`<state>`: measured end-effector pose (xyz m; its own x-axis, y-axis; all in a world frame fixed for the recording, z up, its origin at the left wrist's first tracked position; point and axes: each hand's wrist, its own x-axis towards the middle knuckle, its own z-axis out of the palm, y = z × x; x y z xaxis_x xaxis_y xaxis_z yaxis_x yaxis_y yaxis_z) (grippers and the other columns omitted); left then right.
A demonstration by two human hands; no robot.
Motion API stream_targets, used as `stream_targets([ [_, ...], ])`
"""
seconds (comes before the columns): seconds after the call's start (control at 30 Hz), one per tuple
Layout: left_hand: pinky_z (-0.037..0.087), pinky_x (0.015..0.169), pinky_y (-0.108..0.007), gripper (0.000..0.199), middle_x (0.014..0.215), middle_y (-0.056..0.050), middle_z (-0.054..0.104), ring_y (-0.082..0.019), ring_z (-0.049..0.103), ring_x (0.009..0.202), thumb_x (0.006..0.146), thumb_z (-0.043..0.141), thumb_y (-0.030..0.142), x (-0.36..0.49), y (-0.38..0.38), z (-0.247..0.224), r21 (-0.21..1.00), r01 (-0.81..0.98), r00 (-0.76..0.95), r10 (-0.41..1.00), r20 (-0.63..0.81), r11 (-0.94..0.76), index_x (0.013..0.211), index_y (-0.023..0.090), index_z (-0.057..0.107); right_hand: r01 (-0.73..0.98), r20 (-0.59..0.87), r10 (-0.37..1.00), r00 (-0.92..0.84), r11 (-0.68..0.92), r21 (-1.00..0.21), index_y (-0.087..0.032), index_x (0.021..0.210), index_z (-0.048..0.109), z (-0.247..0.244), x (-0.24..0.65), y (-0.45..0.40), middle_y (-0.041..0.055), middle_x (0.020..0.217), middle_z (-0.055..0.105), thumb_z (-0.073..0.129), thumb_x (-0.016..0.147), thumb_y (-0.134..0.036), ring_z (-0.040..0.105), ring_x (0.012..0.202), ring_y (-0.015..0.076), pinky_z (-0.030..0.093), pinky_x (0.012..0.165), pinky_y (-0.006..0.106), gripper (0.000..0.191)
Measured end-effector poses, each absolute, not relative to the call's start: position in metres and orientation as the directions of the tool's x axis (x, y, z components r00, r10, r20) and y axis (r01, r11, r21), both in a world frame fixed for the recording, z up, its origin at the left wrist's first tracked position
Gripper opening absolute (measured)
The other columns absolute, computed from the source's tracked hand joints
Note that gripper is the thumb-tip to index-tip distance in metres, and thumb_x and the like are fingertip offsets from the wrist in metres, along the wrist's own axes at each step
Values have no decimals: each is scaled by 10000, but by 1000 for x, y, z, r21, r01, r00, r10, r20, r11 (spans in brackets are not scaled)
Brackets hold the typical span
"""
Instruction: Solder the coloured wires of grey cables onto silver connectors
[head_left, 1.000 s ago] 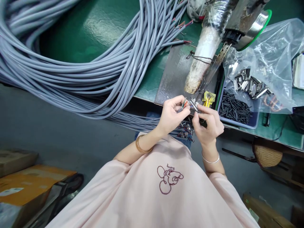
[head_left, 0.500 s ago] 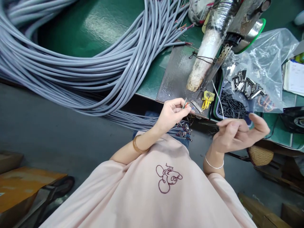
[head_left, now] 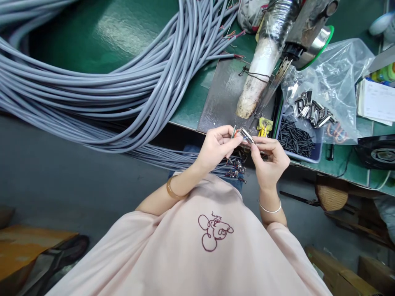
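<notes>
At the bench's front edge, my left hand [head_left: 217, 148] pinches the thin coloured wires [head_left: 235, 132] of a cable. My right hand [head_left: 270, 158] closes its thumb and fingers on the right end of a silver multi-pin connector [head_left: 247, 136]. The wires are beside the connector's left end; whether they join it is too small to tell. Just behind the right hand lies a yellow clip [head_left: 264, 126]. The wrapped white rod [head_left: 254, 82] points down at the metal plate [head_left: 216, 102] behind my hands.
Thick grey cables [head_left: 123, 92] cover the bench's left. To the right stand a bin of small black tubes [head_left: 294, 137], a plastic bag [head_left: 345, 74] with metal connectors [head_left: 313, 111], papers [head_left: 376, 100] and a black fan-like device [head_left: 378, 153]. Finished-looking connectors [head_left: 236, 169] hang below the edge.
My right hand has moved left from beside the bin and has closed on the connector. The thin white strand near it is no longer seen. The view has shifted slightly.
</notes>
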<state>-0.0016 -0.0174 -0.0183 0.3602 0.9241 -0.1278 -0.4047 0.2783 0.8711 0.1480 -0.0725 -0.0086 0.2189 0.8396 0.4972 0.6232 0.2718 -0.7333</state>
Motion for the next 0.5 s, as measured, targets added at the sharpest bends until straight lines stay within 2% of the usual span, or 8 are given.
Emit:
stream_targets([
  [0.1, 293, 366, -153, 269, 647, 37, 560, -5, 400, 413, 785, 778, 288, 3, -16, -19, 906, -380, 291, 954, -74, 186, 695, 153, 563, 709, 610, 776, 162, 338, -618, -221, 852, 635, -10, 148, -70, 8, 975, 769, 715, 847, -143, 744, 896, 157, 622, 781, 317, 112],
  [0.2, 333, 417, -146, 278, 661, 45, 536, -6, 410, 459, 794, 754, 257, 7, -15, -19, 922, -370, 253, 968, -12, 108, 673, 157, 525, 742, 661, 739, 131, 370, -560, -227, 867, 638, -11, 148, -67, 1, 981, 770, 720, 835, -113, 744, 894, 156, 612, 799, 320, 144],
  [0.37, 372, 467, -153, 271, 647, 53, 506, -19, 411, 488, 811, 735, 291, 9, -13, -17, 934, -346, 252, 968, -1, 91, 691, 164, 528, 716, 639, 752, 163, 355, -601, -231, 853, 642, -12, 148, -62, -4, 965, 765, 717, 852, -147, 743, 886, 164, 613, 800, 342, 113],
  [0.5, 377, 491, -161, 214, 648, 54, 487, -34, 414, 513, 826, 693, 228, 11, -14, -18, 949, -309, 213, 977, 11, 56, 710, 170, 523, 728, 653, 741, 156, 360, -583, -234, 871, 655, -14, 148, -60, -5, 970, 767, 723, 848, -144, 745, 891, 163, 614, 805, 343, 116],
])
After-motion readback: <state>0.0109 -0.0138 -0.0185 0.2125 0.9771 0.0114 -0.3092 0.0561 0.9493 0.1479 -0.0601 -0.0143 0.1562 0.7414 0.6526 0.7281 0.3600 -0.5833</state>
